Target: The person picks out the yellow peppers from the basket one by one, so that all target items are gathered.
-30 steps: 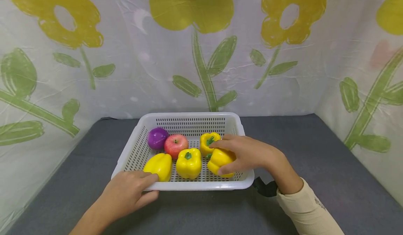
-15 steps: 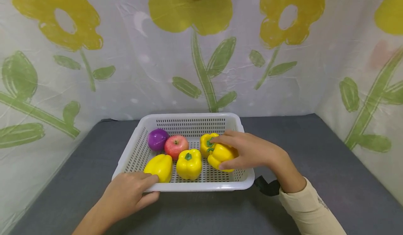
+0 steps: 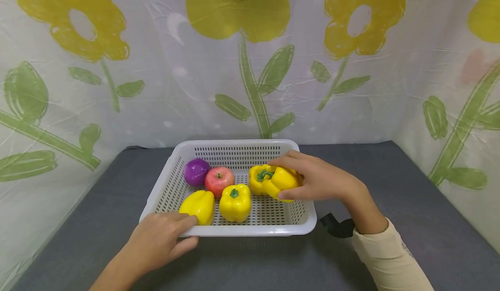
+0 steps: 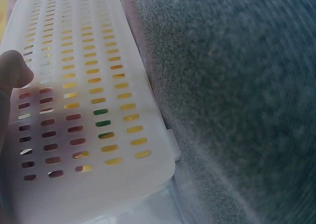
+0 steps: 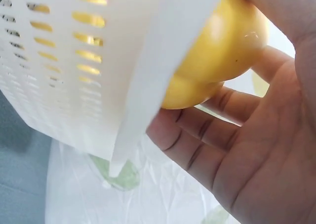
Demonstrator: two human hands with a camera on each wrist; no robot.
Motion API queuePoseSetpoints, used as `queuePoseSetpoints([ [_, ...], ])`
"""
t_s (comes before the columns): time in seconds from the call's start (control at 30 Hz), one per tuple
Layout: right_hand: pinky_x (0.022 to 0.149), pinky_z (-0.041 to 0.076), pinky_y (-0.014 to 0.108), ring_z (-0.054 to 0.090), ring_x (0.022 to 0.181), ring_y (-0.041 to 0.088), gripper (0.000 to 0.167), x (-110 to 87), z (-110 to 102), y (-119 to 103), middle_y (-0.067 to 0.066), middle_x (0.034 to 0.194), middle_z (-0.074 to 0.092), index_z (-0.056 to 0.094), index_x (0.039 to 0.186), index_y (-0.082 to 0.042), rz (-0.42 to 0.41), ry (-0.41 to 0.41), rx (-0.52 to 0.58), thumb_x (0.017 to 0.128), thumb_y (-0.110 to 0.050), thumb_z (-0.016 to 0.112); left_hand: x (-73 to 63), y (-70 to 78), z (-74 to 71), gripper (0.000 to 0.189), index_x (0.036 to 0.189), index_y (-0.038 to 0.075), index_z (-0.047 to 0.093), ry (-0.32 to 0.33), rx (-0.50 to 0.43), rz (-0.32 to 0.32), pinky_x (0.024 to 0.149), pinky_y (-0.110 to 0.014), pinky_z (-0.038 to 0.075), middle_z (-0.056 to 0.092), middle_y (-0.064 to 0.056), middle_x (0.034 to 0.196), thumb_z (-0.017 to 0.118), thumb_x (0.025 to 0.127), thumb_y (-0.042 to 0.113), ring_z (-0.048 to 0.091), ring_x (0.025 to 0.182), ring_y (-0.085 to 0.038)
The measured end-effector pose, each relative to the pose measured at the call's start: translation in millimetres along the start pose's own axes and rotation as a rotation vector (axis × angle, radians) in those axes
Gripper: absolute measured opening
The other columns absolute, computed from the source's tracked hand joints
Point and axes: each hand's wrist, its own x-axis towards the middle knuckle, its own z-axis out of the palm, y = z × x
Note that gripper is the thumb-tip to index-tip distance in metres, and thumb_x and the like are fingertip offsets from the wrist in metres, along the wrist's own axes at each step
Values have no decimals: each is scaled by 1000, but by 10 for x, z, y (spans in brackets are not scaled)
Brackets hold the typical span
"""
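A white slotted plastic basket (image 3: 258, 230) stands in front of me. My left hand (image 3: 162, 237) grips its front rim near the left corner, fingers over the edge; in the left wrist view the thumb (image 4: 16, 70) lies along the outer wall. My right hand (image 3: 324, 176) holds a yellow bell pepper (image 3: 285, 181) between thumb and fingers at the basket's right side. That pepper partly covers a second yellow pepper (image 3: 255, 174) behind it. Another yellow pepper (image 3: 235, 204) stands stem-up in the front middle, and a further one (image 3: 198, 205) lies beside my left fingers.
A red apple (image 3: 219, 181) and a round glossy purple thing (image 3: 196, 172) sit at the basket's back left. Dark grey cloth (image 3: 351, 161) covers the table. Light curtains (image 3: 168, 87) with painted flowers close off the back and sides.
My right hand has moved up and right, and the pepper in it has risen from its spot at the basket's front right. The left hand stays on the rim.
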Motion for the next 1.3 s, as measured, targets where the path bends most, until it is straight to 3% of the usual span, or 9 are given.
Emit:
queuePoseSetpoints([
  [0.23,79,51,34,54,99,13,66,-47,-99,62,-8,126,55,55,141,-20,17,48,45,83,-42,79,15,0,-26,18,76,25,49,-29,-4,-16,51,-18,29,38,19,65,67,74,26,34,55,-3],
  [0.53,74,50,35,53,93,15,67,-111,-197,155,-5,122,57,53,143,-20,25,102,44,84,-40,79,-4,2,-12,15,76,25,49,-8,10,-9,51,-19,29,39,18,66,64,75,27,36,56,-4],
  [0.77,75,51,39,53,93,17,66,-171,-255,229,-2,122,56,53,142,-15,25,133,72,84,-31,80,-9,13,-7,17,76,25,51,-21,6,-29,51,-18,30,40,19,66,67,73,27,36,56,-3],
  [1.3,76,52,34,54,94,18,64,-254,-343,354,1,121,57,52,143,-12,-1,245,85,85,-18,79,3,10,-21,17,78,25,54,-54,-9,-34,51,-18,31,43,19,66,70,73,25,36,56,-1],
])
